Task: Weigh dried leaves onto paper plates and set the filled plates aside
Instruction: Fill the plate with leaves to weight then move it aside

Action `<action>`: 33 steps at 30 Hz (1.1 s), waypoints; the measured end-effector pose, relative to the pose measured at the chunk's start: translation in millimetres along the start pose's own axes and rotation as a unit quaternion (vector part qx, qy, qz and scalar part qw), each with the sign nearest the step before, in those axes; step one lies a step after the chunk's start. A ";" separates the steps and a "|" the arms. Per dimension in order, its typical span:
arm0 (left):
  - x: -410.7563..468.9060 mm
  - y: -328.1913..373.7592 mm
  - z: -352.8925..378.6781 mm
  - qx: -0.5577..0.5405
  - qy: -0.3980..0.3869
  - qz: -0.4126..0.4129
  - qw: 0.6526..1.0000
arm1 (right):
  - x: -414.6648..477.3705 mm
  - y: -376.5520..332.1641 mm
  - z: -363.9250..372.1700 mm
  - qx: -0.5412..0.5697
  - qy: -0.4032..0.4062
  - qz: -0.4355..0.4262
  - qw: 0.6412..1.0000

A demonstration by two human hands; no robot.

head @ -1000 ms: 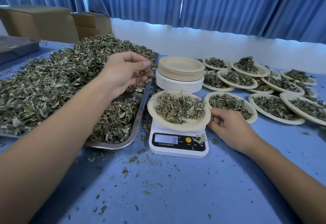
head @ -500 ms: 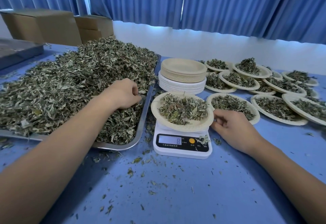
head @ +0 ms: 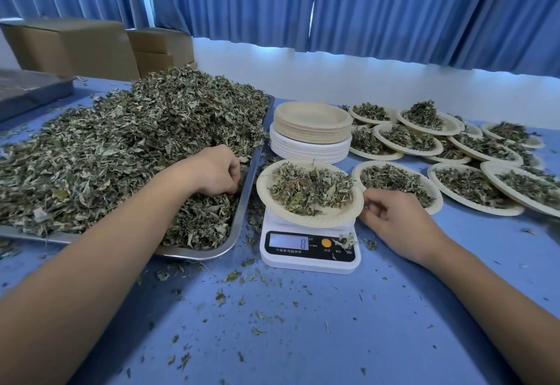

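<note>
I see the plate point(head: 309, 193) of leaves point(head: 312, 189) sitting on the scale point(head: 309, 248), its near rim tipped down toward me. A stack point(head: 312, 133) of empty plates stands just behind, filled plates point(head: 472, 187) crowd the tabletop point(head: 303, 324) to the right, and the tray point(head: 242, 202) lies left. My left hand point(head: 212, 170), raised a second ago, now digs curled into the tray's leaves; what it grips is hidden. My right hand point(head: 397, 221) pinches the plate's right rim.

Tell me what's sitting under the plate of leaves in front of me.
A white digital scale sits under the paper plate. Its display, orange button and front edge show; the weighing platform is hidden beneath the plate. The right hand is at the plate's rim.
</note>
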State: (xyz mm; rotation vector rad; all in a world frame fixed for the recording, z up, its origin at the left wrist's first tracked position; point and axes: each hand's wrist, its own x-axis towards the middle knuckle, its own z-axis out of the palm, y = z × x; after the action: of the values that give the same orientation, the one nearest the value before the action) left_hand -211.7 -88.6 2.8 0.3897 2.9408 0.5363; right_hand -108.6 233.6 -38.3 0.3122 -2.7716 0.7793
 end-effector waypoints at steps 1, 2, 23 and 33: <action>-0.1 0.4 -0.3 -0.002 0.006 0.003 1.000 | 0.1 0.4 0.0 -0.003 -0.001 0.002 1.000; 0.0 1.0 -0.9 -0.010 0.019 0.006 1.000 | 0.2 0.8 0.1 -0.005 -0.002 0.004 1.000; -9.9 31.7 -4.3 -0.175 0.194 0.191 0.946 | 0.2 2.3 0.3 -0.015 -0.001 0.000 1.000; -10.0 50.5 3.5 -0.082 0.058 0.205 0.974 | 0.4 3.3 -0.5 0.001 -0.011 -0.001 1.000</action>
State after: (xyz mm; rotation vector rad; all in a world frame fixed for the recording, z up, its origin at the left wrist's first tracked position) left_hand -190.0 -44.5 18.7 0.9865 2.8984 0.8701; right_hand -109.8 236.5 -39.3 0.3243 -2.7906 0.7821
